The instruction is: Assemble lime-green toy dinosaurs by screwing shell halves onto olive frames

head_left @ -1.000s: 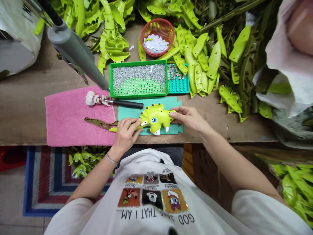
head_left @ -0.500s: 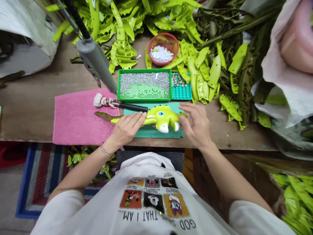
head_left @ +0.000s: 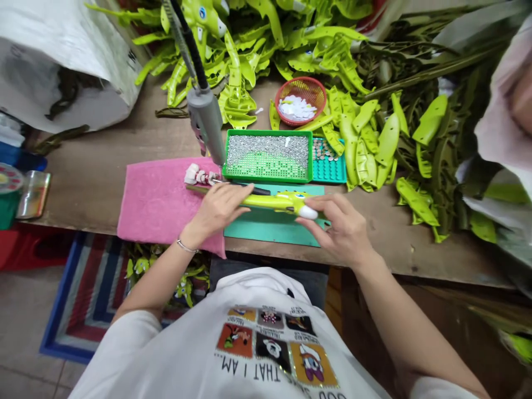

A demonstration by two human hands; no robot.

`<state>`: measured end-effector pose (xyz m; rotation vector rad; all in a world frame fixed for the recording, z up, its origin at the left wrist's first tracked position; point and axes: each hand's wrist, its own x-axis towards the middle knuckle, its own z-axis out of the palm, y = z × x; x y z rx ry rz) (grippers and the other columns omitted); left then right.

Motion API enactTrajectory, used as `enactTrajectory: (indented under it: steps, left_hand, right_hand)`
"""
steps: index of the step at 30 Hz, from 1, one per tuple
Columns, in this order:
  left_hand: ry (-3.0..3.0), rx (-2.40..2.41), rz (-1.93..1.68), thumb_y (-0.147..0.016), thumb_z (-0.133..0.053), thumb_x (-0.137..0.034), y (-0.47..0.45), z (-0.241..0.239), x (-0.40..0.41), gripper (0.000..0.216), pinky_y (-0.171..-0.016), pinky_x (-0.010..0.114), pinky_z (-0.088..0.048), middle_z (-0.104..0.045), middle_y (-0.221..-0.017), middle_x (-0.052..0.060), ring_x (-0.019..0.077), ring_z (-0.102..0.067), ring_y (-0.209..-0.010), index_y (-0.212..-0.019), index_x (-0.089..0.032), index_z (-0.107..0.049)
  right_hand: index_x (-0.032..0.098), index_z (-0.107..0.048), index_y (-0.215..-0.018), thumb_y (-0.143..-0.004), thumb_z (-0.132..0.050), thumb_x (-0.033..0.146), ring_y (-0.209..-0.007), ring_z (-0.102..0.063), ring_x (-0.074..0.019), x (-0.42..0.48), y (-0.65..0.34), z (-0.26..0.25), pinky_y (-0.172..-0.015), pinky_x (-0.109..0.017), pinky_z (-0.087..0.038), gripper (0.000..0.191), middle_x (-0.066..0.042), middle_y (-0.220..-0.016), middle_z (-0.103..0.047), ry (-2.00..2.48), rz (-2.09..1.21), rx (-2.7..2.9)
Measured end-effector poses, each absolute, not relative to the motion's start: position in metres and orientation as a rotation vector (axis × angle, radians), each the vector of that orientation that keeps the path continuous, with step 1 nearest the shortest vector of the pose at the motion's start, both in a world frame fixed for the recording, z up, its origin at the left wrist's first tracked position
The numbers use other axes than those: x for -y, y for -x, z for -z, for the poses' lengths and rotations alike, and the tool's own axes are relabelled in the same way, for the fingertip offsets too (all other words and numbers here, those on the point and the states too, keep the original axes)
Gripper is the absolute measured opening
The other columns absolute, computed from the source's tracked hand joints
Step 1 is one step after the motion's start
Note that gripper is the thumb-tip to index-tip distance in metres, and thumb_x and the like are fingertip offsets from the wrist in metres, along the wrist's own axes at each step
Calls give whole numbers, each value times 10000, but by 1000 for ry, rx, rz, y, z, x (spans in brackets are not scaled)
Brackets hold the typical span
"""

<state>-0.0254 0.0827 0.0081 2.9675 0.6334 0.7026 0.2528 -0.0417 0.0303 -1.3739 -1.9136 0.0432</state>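
Left grip [head_left: 221,206] curled round lime toy [head_left: 272,201], right grip [head_left: 339,228] pinching it

Looks like a lime-green plastic dinosaur toy [head_left: 266,201], blue-eyed and white-tipped near the right end; tilts edge-up over the teal mat [head_left: 274,228], held between left hand [head_left: 220,206] and right hand [head_left: 343,227], with a brown strip [head_left: 197,189] jutting leftward

Bright, fairly even light (edges stretched, soft).
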Motion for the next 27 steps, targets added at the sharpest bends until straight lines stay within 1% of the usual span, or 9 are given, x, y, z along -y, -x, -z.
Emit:
enactTrajectory:
  steps: [3,7,9,12,15,19,23,25,27]
  left_hand:
    - [-2886,-766,-805,-991,-520,-401,59,3,-94,455,-935,421,-505,-714,-1147,167,253,-663,-1058,-1336,-106,-548]
    - [-2783,-758,-764,-1027,-442,-366,80,17,-101,374,-904,375,-517,-731,-1096,144,216,-676,-1016,-1250,-123,-618]
    - [-2749,-755,-768,-1036,-417,-364,80,21,-101,373,-876,349,-520,-737,-1066,135,201,-681,-998,-1221,-124,-635]
    - [-2743,-746,-854,-1037,-421,-352,75,22,-101,355,-838,325,-517,-746,-997,118,185,-687,-936,-1167,-119,-655]
    - [-2750,-685,-981,-1025,-463,-315,72,20,-99,302,-835,324,-510,-748,-978,109,180,-688,-911,-1157,-123,-656]
    - [-2814,-615,-1002,-984,-553,-263,82,18,-89,260,-890,358,-487,-748,-1059,103,196,-682,-1006,-1214,-178,-640]
    - [-2873,-627,-821,-949,-605,-229,99,24,-80,275,-957,396,-464,-746,-1107,68,208,-677,-1058,-1218,-263,-643]
    - [-2857,-688,-706,-947,-583,-214,101,23,-72,339,-987,424,-453,-736,-1129,74,225,-667,-1086,-1282,-267,-609]
    - [-2834,-800,-604,-943,-550,-210,93,18,-60,461,-1049,492,-405,-705,-1200,100,262,-633,-1155,-1400,-257,-515]
  right_hand:
    - [200,-618,-1112,-874,-650,258,-937,-647,-257,37,-232,-43,-822,-414,-534,248,-108,-1006,-683,1483,40,1957]
    - [155,-576,-1246,-913,-588,237,-1025,-605,-272,13,-173,-36,-872,-414,-496,343,-151,-1139,-668,1442,36,2037]
    - [141,-591,-1240,-941,-557,245,-957,-601,-249,-4,-147,-23,-812,-377,-473,319,-138,-1081,-685,1427,1,2087]
    - [160,-661,-1126,-971,-523,274,-802,-568,-209,-22,-129,-5,-710,-344,-400,237,-88,-908,-692,1466,50,2124]
    - [175,-693,-1034,-978,-515,271,-744,-536,-191,-21,-127,1,-680,-340,-356,210,-65,-834,-684,1480,167,2080]
    - [179,-703,-1001,-943,-546,190,-794,-582,-196,2,-113,5,-702,-342,-417,167,-68,-887,-717,1409,243,1955]
    - [195,-696,-1076,-948,-447,118,-924,-647,-193,28,-105,12,-817,-329,-547,290,-76,-1002,-731,1387,75,1921]
    - [199,-672,-1140,-945,-417,103,-1055,-649,-179,38,-120,9,-917,-303,-559,335,-90,-1109,-716,1368,-38,1927]
    - [185,-648,-1181,-942,-445,125,-1132,-636,-190,46,-149,3,-969,-322,-548,319,-117,-1170,-695,1413,-89,1839]
